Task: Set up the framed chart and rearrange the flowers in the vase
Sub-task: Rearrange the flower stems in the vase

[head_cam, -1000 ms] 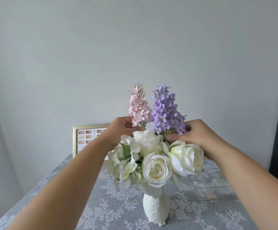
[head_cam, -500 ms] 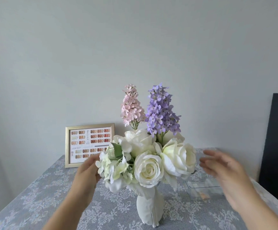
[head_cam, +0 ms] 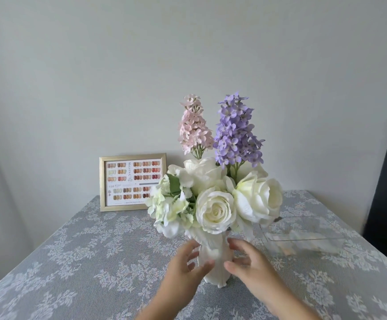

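1. Both forearms reach forward from the bottom edge and converge toward the middle.
2. The left hand [head_cam: 184, 262] is open, its fingers spread and loosely curled, thumb pointing inward.
3. The right hand [head_cam: 249, 262] mirrors it, fingers parted and slightly blurred.
4. The two hands face each other, palms inward, close together but apart.

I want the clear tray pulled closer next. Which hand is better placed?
The right hand: it sits on the side of the vase nearest the clear tray. The left hand would have to cross the vase.
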